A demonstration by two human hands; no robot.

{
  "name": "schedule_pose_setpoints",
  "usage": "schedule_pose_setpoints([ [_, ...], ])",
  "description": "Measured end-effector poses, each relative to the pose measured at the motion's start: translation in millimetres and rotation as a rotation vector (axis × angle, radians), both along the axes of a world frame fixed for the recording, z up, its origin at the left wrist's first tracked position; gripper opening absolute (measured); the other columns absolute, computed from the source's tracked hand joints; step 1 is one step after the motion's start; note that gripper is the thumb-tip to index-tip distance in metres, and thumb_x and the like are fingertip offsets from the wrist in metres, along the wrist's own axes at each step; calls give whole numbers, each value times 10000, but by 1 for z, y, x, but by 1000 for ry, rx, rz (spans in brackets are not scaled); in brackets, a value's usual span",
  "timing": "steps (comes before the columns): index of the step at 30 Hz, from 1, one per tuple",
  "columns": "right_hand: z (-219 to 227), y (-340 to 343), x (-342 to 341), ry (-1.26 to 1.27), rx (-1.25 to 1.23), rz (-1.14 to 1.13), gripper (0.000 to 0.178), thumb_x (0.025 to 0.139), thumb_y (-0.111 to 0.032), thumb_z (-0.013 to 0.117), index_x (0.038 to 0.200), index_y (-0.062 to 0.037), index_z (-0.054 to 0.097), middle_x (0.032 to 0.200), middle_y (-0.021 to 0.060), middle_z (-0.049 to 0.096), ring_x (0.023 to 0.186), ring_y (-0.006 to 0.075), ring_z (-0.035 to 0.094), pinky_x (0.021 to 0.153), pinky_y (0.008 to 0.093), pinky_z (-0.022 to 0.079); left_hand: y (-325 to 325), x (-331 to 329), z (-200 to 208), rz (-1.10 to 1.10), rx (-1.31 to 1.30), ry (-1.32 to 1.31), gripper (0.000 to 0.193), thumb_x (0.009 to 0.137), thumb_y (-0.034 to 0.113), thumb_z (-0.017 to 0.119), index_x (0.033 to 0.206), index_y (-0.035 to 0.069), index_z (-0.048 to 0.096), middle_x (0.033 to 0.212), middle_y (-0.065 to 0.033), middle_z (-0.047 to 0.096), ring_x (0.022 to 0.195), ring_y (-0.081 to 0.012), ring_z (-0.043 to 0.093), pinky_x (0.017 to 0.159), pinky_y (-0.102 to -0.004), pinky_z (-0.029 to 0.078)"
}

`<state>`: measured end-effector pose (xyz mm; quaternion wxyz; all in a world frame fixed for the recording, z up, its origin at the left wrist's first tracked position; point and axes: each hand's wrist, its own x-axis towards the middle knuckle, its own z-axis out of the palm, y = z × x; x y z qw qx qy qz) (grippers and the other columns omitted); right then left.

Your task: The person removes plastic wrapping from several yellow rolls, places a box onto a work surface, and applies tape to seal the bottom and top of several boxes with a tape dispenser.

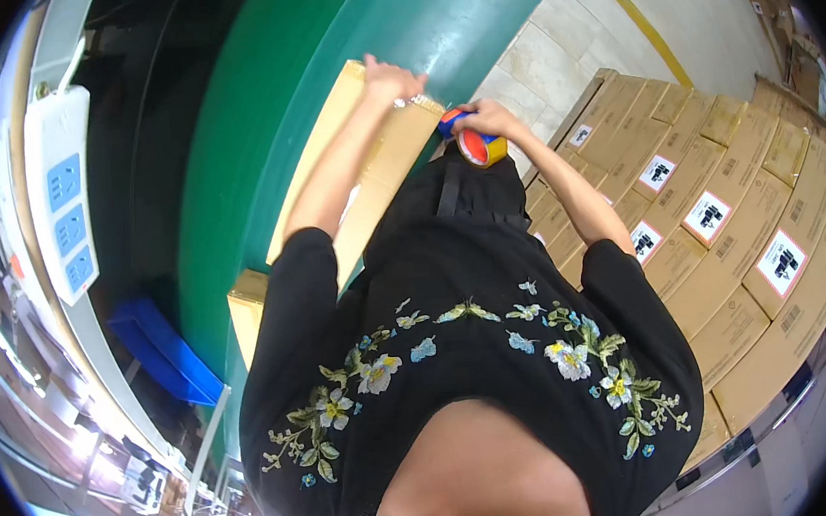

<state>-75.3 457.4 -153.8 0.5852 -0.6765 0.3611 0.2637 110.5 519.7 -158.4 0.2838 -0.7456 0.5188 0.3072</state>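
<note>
A long brown cardboard box (pixel 380 178) lies along the near edge of the green work surface. My left hand (pixel 393 82) rests on its far end with the fingers spread, pressing near the end flap. To the right of that end, my right hand (pixel 487 118) grips a tape dispenser (pixel 448 119) in blue and red, closed around its upper part. A roll of yellowish tape with a red core sits in the dispenser, just past the edge of the box. Part of the box is hidden by my left forearm.
Another cardboard box (pixel 246 295) lies nearer on the left, partly behind my sleeve. Stacked cartons (pixel 712 234) with labels fill the right side. A power strip (pixel 66 203) and a blue bin (pixel 163 350) are on the left. Floor tiles (pixel 561 38) show beyond the table's edge.
</note>
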Motion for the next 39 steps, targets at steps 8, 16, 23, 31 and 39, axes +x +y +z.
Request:
schedule_pose_setpoints([
  [8,14,20,76,330,-532,859,391,572,-271,719,885,-40,690,908,131,678,899,264,653,765,349,527,-3,-4,-10,265,-394,204,376,753,169,564,1125,164,620,1078,-54,640,910,-253,633,747,-346,493],
  [16,9,1,36,249,-520,677,554,601,-389,718,1027,-43,640,990,172,648,959,296,623,811,395,500,201,30,14,1729,-1698,872,325,883,83,498,1178,-52,488,1161,-249,552,1079,-313,559,940,-387,462],
  [23,29,-5,54,209,-717,960,1024,601,-449,742,1403,-57,239,1044,110,639,995,256,613,808,360,498,457,-49,-28,2450,-1196,239,508,926,406,412,1206,-11,488,1106,-128,568,994,-222,545,871,-362,440],
  [31,40,-57,54,114,-643,860,1002,547,-331,716,1408,-106,256,898,196,645,885,340,621,761,400,496,359,-51,-3,2473,-1299,860,579,890,491,433,1301,83,421,1253,-90,496,1156,-234,468,977,-388,372],
  [39,108,-76,27,-14,-970,648,888,595,-368,706,1360,-92,350,866,185,655,815,319,644,728,409,504,224,-53,10,2199,-1253,959,817,775,409,651,1366,54,214,1349,-140,345,1259,-279,348,1048,-447,274],
])
